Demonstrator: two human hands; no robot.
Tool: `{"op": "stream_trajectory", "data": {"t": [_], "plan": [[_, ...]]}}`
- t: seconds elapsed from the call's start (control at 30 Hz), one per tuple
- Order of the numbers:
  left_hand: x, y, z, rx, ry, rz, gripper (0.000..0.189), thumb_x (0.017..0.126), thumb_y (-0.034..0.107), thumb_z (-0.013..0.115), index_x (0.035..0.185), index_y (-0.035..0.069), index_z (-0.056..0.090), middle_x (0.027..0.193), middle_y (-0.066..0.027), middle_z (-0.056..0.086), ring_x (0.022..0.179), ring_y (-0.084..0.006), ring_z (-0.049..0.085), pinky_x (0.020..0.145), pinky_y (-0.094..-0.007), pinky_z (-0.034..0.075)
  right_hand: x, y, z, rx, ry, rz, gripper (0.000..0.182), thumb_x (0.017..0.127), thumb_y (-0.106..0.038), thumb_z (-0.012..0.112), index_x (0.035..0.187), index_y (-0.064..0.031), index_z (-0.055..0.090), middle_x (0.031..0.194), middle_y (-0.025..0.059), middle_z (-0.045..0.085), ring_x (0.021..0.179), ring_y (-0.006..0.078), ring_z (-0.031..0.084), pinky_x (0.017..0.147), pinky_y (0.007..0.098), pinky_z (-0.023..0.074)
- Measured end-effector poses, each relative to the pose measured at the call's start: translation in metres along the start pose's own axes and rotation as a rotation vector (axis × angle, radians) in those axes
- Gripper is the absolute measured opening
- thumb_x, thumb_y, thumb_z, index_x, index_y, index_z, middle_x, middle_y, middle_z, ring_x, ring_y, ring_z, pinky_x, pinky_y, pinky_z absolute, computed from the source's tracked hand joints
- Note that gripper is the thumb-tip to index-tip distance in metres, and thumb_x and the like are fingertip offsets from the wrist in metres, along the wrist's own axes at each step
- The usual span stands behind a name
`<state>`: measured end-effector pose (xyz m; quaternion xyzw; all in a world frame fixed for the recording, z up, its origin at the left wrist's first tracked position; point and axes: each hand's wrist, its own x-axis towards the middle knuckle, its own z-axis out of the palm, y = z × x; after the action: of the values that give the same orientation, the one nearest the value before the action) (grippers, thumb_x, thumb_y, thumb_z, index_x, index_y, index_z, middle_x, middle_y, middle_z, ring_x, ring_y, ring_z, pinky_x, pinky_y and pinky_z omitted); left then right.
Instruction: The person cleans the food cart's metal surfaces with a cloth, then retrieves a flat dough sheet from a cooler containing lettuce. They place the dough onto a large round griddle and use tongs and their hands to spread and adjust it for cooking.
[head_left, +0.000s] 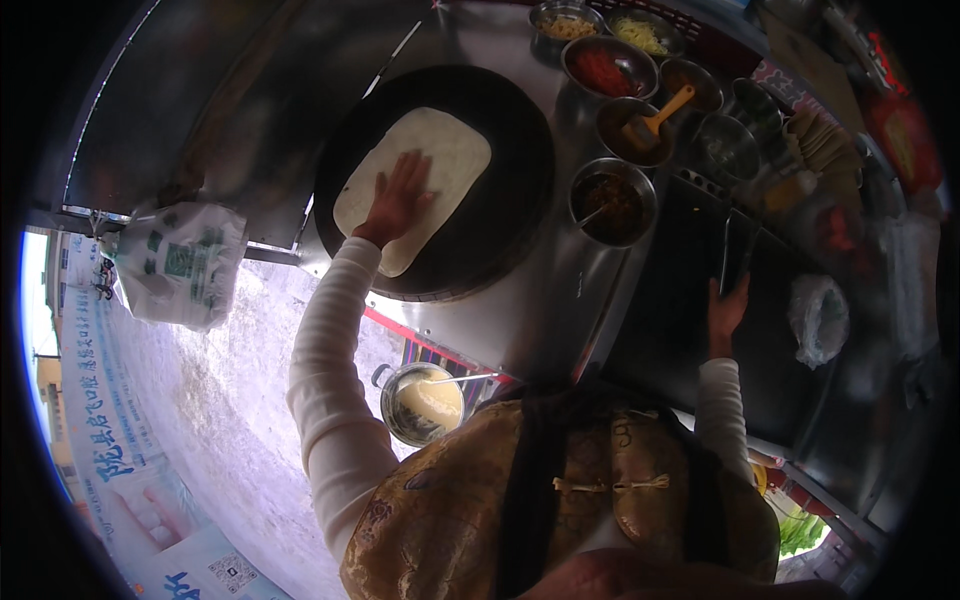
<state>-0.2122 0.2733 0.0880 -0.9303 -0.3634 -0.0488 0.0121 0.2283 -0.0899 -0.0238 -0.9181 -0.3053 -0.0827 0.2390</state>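
A pale, flat sheet of dough (450, 146) lies folded or shaped into a rounded rectangle on a round black griddle (517, 187). My left hand (401, 196) rests on it, palm down with the fingers spread. At the right, my right hand (729, 306) is closed around the lower end of metal tongs (725, 251), above a dark flat surface (660, 322). Between the two hands stands a metal bowl of dark sauce (613, 199) with a spoon in it. Behind that, an orange-handled brush (660, 120) sits in another bowl.
Metal bowls with shredded red food (604, 71), pale yellow shreds (637, 34) and chopped bits (568, 28) line the back. A pot of batter (427, 401) with a utensil stands low near my body. Plastic bags hang at the left (184, 262) and lie at the right (819, 319).
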Motion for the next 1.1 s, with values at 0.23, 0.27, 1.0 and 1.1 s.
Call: {"op": "stream_trajectory", "data": {"t": [0.23,0.27,1.0,1.1], "plan": [[0.014,0.025,-0.005,0.036,0.023,-0.279,0.058,0.084,0.034,0.042,0.132,0.013,0.018,0.139,-0.0078,0.013,0.129,-0.0257,0.009,0.092,-0.0633,0.014,0.000,0.008,0.003,0.037,-0.018,0.009,0.073,0.072,-0.034,0.062,0.125,0.0032,0.027,0.121,0.0236,0.040,0.109,0.0357,0.041,0.091,0.0394,0.0349],[0.016,0.027,-0.007,0.101,0.051,-0.273,0.058,0.084,0.034,0.041,0.132,0.013,0.017,0.139,-0.0076,0.013,0.129,-0.0255,0.009,0.091,-0.0640,0.013,0.000,0.009,0.002,0.034,-0.006,0.002,0.073,0.072,-0.034,0.062,0.125,0.0031,0.027,0.121,0.0234,0.040,0.109,0.0356,0.041,0.091,0.0393,0.0349],[0.016,0.021,0.002,-0.084,-0.052,-0.135,0.057,0.084,0.022,0.039,0.133,0.011,0.013,0.140,-0.0063,0.010,0.130,-0.0239,0.006,0.096,-0.0592,0.006,0.002,0.006,-0.001,0.002,0.024,-0.041,0.071,0.074,-0.031,0.061,0.123,0.0065,0.027,0.118,0.0229,0.042,0.108,0.0331,0.043,0.095,0.0409,0.0297],[0.012,0.031,-0.007,-0.097,-0.026,0.004,0.057,0.084,0.017,0.039,0.134,0.011,0.013,0.140,-0.0069,0.010,0.130,-0.0244,0.006,0.097,-0.0567,0.005,0.006,-0.013,-0.013,0.059,-0.027,-0.001,0.069,0.073,-0.027,0.062,0.123,0.0060,0.028,0.115,0.0223,0.045,0.105,0.0318,0.046,0.094,0.0402,0.0308]]}}
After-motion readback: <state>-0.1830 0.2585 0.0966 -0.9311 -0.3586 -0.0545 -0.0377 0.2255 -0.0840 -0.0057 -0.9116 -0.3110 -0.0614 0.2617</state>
